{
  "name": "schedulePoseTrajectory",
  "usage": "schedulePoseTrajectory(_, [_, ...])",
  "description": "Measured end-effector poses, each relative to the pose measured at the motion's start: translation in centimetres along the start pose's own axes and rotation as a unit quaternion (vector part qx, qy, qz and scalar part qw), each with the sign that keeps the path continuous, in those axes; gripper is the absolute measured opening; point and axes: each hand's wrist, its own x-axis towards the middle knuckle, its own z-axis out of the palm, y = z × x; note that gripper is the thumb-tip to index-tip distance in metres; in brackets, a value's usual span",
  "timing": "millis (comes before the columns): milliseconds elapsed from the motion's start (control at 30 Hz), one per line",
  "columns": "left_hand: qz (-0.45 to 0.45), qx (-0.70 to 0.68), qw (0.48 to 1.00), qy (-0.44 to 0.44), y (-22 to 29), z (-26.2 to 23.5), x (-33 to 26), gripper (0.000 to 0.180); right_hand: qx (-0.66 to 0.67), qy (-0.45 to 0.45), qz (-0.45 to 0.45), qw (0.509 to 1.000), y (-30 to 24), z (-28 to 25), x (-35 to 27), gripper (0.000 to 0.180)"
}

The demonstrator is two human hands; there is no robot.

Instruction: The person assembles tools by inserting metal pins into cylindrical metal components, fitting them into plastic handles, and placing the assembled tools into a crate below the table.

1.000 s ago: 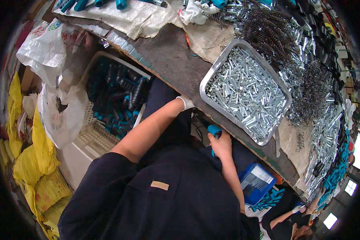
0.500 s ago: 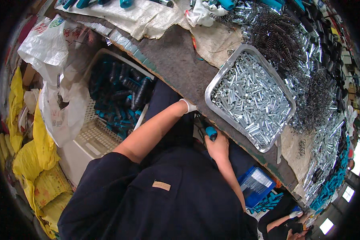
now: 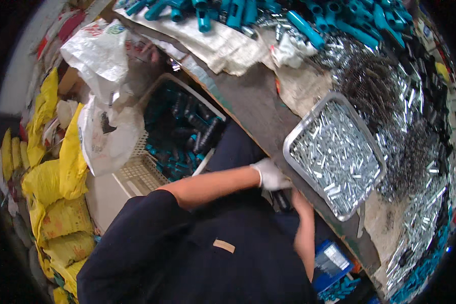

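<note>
My left hand (image 3: 272,175), in a white glove, reaches across to the table's near edge, its fingers blurred and partly hidden. Right below it, my bare right hand (image 3: 301,201) is up against the edge, its fingers out of sight. Between the two hands and my lap is a dark, rounded piece (image 3: 281,200), too blurred to name; whether either hand grips it I cannot make out. A metal tray (image 3: 290,143) of small silvery pins (image 3: 334,147) lies on the table just beyond my hands.
Coiled springs (image 3: 370,86) and loose metal parts heap up right of the tray; teal tubular parts (image 3: 306,28) lie at the far side. A cream crate (image 3: 142,175) of black and teal pieces stands left, below the table (image 3: 238,96). A blue box (image 3: 332,263) sits lower right.
My left hand has moved right and nearer, beside my right hand. The teal-and-black piece seen in my right hand no longer shows clearly. The whole view has shifted, with the table lower and further right.
</note>
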Motion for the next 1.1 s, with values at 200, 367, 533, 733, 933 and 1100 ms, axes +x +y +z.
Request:
schedulePoseTrajectory(200, [-0.089,0.041,0.989,-0.107,3.9,6.5,1.2,0.05,0.07,0.038,-0.014,0.997,-0.7,2.3,-3.1,0.05])
schedulePoseTrajectory(367, [-0.468,-0.375,0.704,0.379,5.8,15.0,4.5,0.054,-0.031,0.074,0.073,0.994,-1.0,5.2,-0.9,0.05])
schedulePoseTrajectory(533, [-0.439,-0.4,0.619,0.514,6.8,19.0,7.2,0.06,-0.129,-0.06,0.045,0.989,1.7,6.4,0.4,0.052])
schedulePoseTrajectory(733, [-0.528,-0.351,0.664,0.397,6.9,16.4,6.8,0.049,0.053,0.013,0.098,0.994,0.2,5.6,-0.2,0.057])
schedulePoseTrajectory(933, [-0.509,-0.362,0.724,0.294,5.5,13.6,5.8,0.045,0.012,0.099,0.045,0.994,-1.3,3.5,0.3,0.056])
schedulePoseTrajectory(1100, [-0.501,-0.339,0.751,0.264,4.6,12.2,5.6,0.044,0.124,0.124,-0.019,0.984,-4.7,2.2,-1.5,0.049])
